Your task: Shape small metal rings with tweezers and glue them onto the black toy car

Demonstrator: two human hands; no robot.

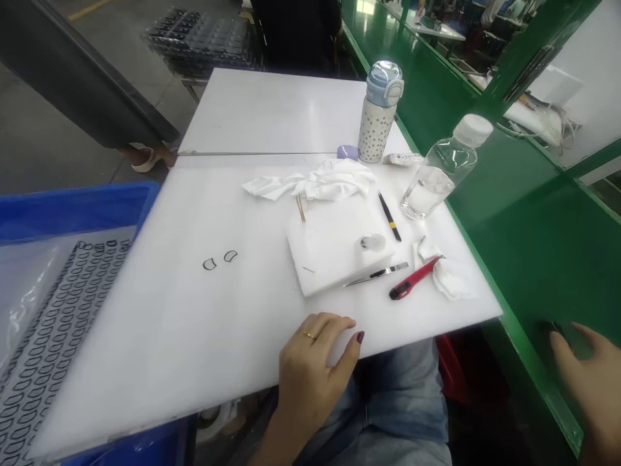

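Head | left hand (314, 355): released | right hand (592, 374): can't tell | silver tool (377, 274): crosswise, tip leftward

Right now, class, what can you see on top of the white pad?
On the white pad lie a small translucent piece and a thin sliver. Whatever is underneath the pad is covered and cannot be seen.

A dotted flask (376, 129) with a pale-blue lid stands upright on the right side of the worktop (208, 336), a purple rounded object (347, 152) just beside it. A clear bottle (439, 171), white-capped and part-filled, stands nearer. Beyond the worktop: stacked trays (204, 39) and a person (295, 32) in dark clothing.
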